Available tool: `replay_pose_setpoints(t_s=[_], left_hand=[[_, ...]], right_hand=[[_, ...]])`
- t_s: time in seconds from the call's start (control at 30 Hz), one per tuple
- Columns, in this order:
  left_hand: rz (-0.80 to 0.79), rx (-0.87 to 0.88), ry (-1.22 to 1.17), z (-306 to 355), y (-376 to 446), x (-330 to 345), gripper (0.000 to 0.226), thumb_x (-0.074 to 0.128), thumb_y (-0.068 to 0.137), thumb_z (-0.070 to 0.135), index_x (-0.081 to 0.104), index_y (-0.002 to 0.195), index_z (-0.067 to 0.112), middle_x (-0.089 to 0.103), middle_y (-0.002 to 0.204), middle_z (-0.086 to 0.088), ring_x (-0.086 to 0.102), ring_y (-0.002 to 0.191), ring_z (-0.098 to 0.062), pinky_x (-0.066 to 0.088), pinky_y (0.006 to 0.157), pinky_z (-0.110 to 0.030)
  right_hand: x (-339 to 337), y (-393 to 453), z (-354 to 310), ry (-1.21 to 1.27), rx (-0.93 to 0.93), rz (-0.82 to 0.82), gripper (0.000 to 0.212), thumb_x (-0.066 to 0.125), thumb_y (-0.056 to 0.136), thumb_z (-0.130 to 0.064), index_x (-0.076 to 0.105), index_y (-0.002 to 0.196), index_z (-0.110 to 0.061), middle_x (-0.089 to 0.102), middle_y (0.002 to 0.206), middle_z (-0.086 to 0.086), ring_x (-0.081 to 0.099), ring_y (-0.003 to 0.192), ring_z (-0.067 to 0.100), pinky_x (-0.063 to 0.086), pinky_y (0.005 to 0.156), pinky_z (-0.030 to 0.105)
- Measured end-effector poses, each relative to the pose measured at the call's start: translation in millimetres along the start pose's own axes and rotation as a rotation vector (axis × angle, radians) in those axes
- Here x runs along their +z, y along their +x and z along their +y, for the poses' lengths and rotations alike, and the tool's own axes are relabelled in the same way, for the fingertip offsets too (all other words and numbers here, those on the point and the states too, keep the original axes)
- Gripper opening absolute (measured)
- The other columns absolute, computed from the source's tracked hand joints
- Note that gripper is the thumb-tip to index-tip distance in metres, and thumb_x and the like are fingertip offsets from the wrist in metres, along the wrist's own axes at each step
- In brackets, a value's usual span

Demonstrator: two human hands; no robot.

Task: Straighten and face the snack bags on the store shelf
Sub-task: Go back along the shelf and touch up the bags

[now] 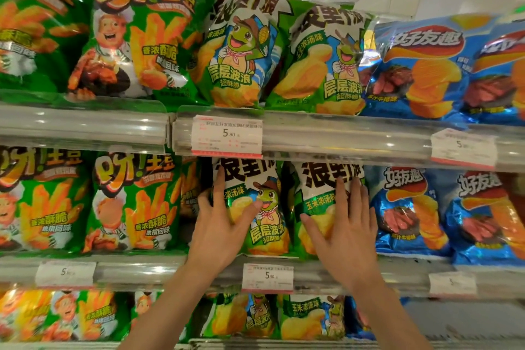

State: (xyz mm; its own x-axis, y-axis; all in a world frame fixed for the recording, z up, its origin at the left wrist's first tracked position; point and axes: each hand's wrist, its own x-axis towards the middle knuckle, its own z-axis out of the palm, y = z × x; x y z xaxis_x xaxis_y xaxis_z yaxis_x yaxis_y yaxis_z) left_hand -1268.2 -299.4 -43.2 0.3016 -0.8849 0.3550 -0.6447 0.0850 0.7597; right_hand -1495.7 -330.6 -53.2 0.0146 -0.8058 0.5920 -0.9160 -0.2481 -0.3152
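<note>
Two green and white turtle snack bags stand side by side on the middle shelf. My left hand (220, 224) lies flat on the left turtle bag (264, 207), fingers spread and straight, thumb toward the turtle picture. On the right turtle bag (318, 193) rests my right hand (345, 224), also flat with straight fingers pointing up toward the black lettering. Both bags stand upright and face forward. Their lower parts are partly hidden by my hands.
Green fries bags (133, 202) stand to the left and blue chip bags (409, 207) to the right. The upper shelf rail (341, 136) with its price tag (226, 135) hangs just above my fingers. More bags fill the shelves above and below.
</note>
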Motion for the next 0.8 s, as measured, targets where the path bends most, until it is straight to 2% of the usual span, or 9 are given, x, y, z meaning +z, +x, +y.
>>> replay_pose_setpoints(t_s=[0.2, 0.33, 0.47, 0.57, 0.67, 0.73, 0.8], left_hand=[[0.018, 0.017, 0.015, -3.7, 0.0, 2.8, 0.095, 0.047, 0.079, 0.082, -0.010, 0.150, 0.056, 0.022, 0.156, -0.009, 0.047, 0.132, -0.040, 0.049, 0.095, -0.050], [0.002, 0.049, -0.040, -5.5, 2.9, -3.3, 0.094, 0.050, 0.080, 0.079, -0.007, 0.151, 0.055, 0.025, 0.157, -0.008, 0.037, 0.141, -0.032, 0.041, 0.105, -0.047], [-0.012, 0.098, -0.085, -10.0, -5.4, -12.2, 0.086, 0.056, 0.090, 0.064, 0.006, 0.157, 0.043, 0.030, 0.157, 0.000, 0.035, 0.142, -0.019, 0.036, 0.107, -0.035], [-0.004, 0.097, -0.063, -15.2, -17.0, -22.9, 0.076, 0.059, 0.092, 0.053, 0.020, 0.156, 0.038, 0.032, 0.157, 0.003, 0.040, 0.140, -0.018, 0.038, 0.109, -0.037], [0.011, 0.073, -0.126, -22.3, -33.4, -31.1, 0.070, 0.061, 0.091, 0.053, 0.029, 0.152, 0.039, 0.039, 0.152, 0.008, 0.043, 0.137, -0.013, 0.043, 0.110, -0.047], [0.042, 0.048, -0.163, -24.9, -48.3, -36.4, 0.065, 0.059, 0.090, 0.059, 0.038, 0.148, 0.036, 0.046, 0.146, 0.011, 0.047, 0.132, -0.010, 0.046, 0.108, -0.046], [0.085, 0.028, -0.169, -25.7, -63.8, -42.0, 0.056, 0.059, 0.092, 0.055, 0.045, 0.143, 0.033, 0.055, 0.136, 0.014, 0.054, 0.123, -0.003, 0.050, 0.102, -0.041]], right_hand=[[3.5, -1.1, 0.2, 0.013, 0.001, 0.018, 0.096, 0.026, 0.086, -0.082, -0.011, 0.157, -0.029, -0.012, 0.166, 0.002, -0.011, 0.153, 0.021, 0.005, 0.123, 0.051], [-5.5, -2.0, 2.4, 0.198, -0.001, 0.000, 0.091, 0.039, 0.086, -0.077, 0.006, 0.158, -0.033, -0.009, 0.166, -0.008, -0.013, 0.152, 0.011, 0.005, 0.124, 0.050], [-22.1, -21.7, 12.3, 0.374, 0.039, 0.003, 0.073, 0.058, 0.093, -0.054, 0.026, 0.154, -0.034, 0.008, 0.164, -0.015, 0.007, 0.151, 0.008, 0.025, 0.120, 0.050], [-36.3, -41.8, 14.9, 0.431, 0.118, 0.012, 0.063, 0.060, 0.092, -0.048, 0.042, 0.148, -0.026, 0.031, 0.156, -0.009, 0.027, 0.141, 0.003, 0.035, 0.114, 0.039], [-49.0, -65.7, 21.4, 0.494, 0.243, 0.009, 0.052, 0.059, 0.090, -0.044, 0.051, 0.138, -0.024, 0.052, 0.132, -0.007, 0.047, 0.119, 0.005, 0.042, 0.095, 0.027], [-54.6, -79.4, 26.0, 0.589, 0.329, 0.014, 0.046, 0.060, 0.090, -0.040, 0.055, 0.133, -0.022, 0.060, 0.115, -0.010, 0.058, 0.102, 0.008, 0.049, 0.079, 0.026], [-52.7, -89.9, 30.9, 0.631, 0.367, 0.001, 0.034, 0.062, 0.092, -0.031, 0.059, 0.125, -0.023, 0.065, 0.104, -0.015, 0.061, 0.092, 0.002, 0.050, 0.072, 0.024]])
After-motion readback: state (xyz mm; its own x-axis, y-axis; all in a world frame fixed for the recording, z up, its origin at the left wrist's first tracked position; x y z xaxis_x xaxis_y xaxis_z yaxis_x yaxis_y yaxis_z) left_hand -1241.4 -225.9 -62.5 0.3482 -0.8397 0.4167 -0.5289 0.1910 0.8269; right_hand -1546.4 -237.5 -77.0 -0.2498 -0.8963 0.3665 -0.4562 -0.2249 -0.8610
